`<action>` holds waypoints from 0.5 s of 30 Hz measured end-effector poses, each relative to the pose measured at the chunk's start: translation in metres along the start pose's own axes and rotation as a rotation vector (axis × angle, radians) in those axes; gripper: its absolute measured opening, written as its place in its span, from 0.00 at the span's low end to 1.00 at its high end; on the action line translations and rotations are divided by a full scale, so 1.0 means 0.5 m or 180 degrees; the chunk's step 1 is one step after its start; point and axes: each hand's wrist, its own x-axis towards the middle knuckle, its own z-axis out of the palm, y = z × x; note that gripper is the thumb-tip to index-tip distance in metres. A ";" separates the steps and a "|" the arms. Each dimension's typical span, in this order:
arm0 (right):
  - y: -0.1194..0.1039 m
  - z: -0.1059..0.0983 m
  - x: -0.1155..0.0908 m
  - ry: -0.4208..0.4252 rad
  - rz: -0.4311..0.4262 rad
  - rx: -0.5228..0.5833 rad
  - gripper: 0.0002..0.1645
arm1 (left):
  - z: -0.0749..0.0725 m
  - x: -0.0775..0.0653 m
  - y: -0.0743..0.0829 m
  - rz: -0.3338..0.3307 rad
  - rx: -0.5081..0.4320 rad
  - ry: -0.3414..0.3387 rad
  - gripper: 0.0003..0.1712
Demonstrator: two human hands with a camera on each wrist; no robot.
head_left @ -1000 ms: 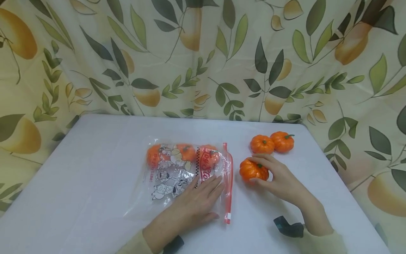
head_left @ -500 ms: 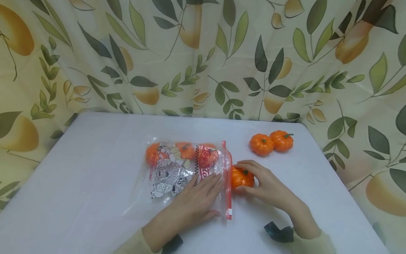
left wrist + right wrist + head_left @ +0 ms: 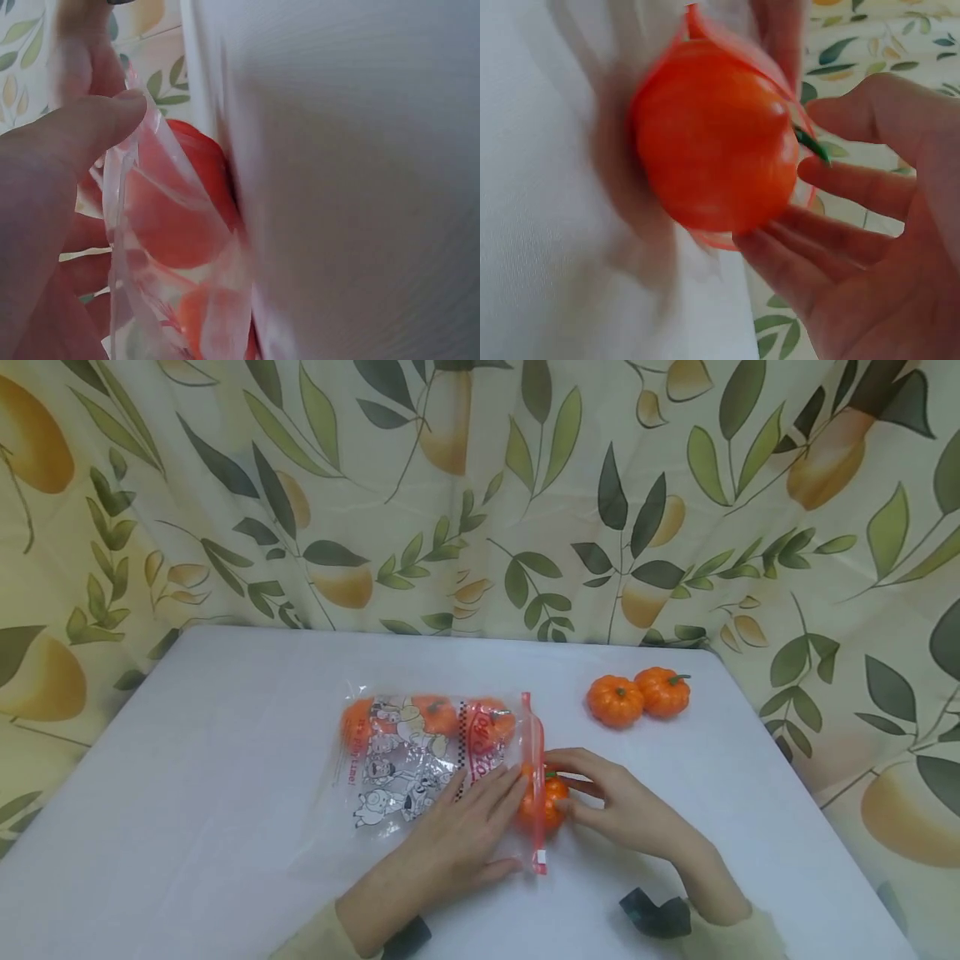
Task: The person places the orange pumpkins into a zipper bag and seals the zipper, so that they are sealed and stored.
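A clear zip bag (image 3: 408,793) with a red slider edge and cartoon print lies on the table, several small orange toy pumpkins (image 3: 438,714) showing through its film. My left hand (image 3: 457,839) rests on the bag near its mouth, fingers extended. At that mouth sits another orange pumpkin (image 3: 553,802), partly inside, the red edge around it. My right hand (image 3: 622,806) is behind this pumpkin. In the right wrist view, its fingertips (image 3: 754,244) touch the pumpkin's rear side, fingers spread and only slightly bent, the green stem (image 3: 811,144) beside them.
Two more orange pumpkins, a left one (image 3: 615,702) and a right one (image 3: 663,692), sit side by side at the back right of the white table (image 3: 225,760). A leaf-and-fruit patterned curtain (image 3: 480,502) hangs behind the table.
My right hand has moved left with the pumpkin, from the table beside the bag into the bag's mouth. The left hand has stayed on the bag.
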 end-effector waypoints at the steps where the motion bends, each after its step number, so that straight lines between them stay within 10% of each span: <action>1: 0.002 -0.002 -0.001 -0.0046 0.0023 0.0151 0.31 | 0.001 0.000 0.000 0.0002 0.0005 0.0020 0.53; 15: 0.019 0.022 0.013 -0.0437 0.0399 0.0740 0.33 | 0.010 0.005 0.007 -0.0041 0.0028 0.0203 0.54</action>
